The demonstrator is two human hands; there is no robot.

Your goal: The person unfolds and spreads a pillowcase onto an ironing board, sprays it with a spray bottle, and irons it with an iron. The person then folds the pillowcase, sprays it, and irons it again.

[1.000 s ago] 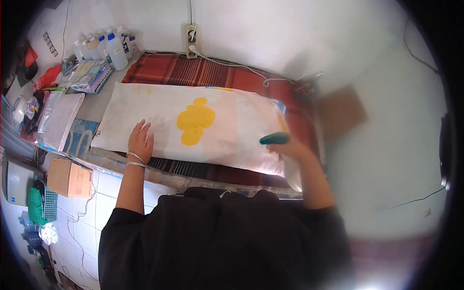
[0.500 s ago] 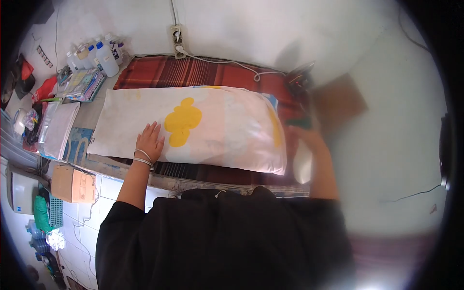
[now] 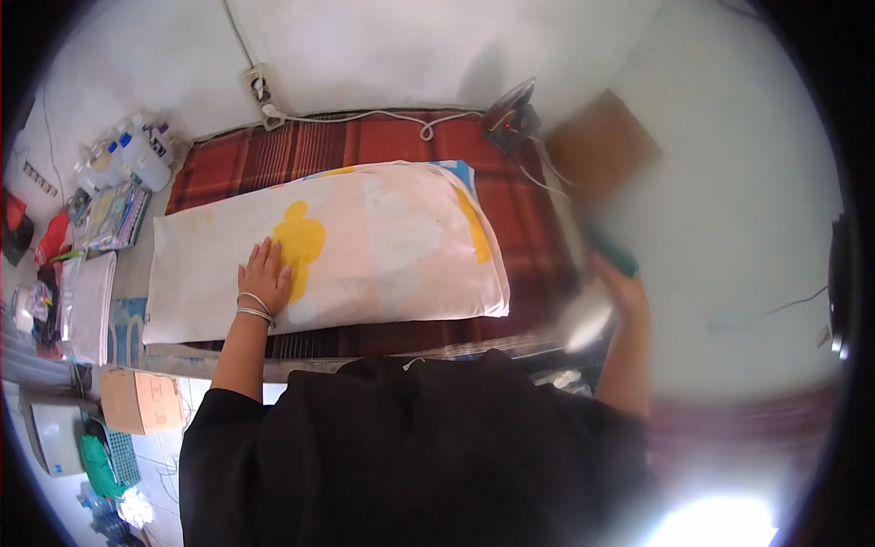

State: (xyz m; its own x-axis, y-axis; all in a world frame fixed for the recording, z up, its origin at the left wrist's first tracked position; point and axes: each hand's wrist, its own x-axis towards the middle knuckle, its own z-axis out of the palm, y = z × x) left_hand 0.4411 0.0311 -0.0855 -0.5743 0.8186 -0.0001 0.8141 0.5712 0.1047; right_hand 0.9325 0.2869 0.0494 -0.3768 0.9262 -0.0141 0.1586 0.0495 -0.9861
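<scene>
A folded white and pale pink cloth point(image 3: 392, 246) with yellow and blue patches lies on a red plaid cover point(image 3: 538, 246). My left hand point(image 3: 264, 276) rests on the cloth beside a yellow patch, fingers spread, palm down. Off the right edge of the cover, my right hand point(image 3: 620, 281) is closed round a green object point(image 3: 612, 253), blurred, which looks like a handle. A pale, shiny shape hangs below that hand; what it is cannot be made out. An iron point(image 3: 512, 117) stands at the cover's back right corner.
Bottles point(image 3: 144, 162) and a stack of packets point(image 3: 114, 214) stand at the back left. Folded pale cloth point(image 3: 89, 305) lies at the left end. A power strip point(image 3: 264, 94) hangs on the wall, its cable running to the right. A cardboard box point(image 3: 141, 399) sits below left.
My right hand has moved off the cloth and past the cover's right edge with the green object. My left hand has slid to the yellow patch. The view has turned to the right.
</scene>
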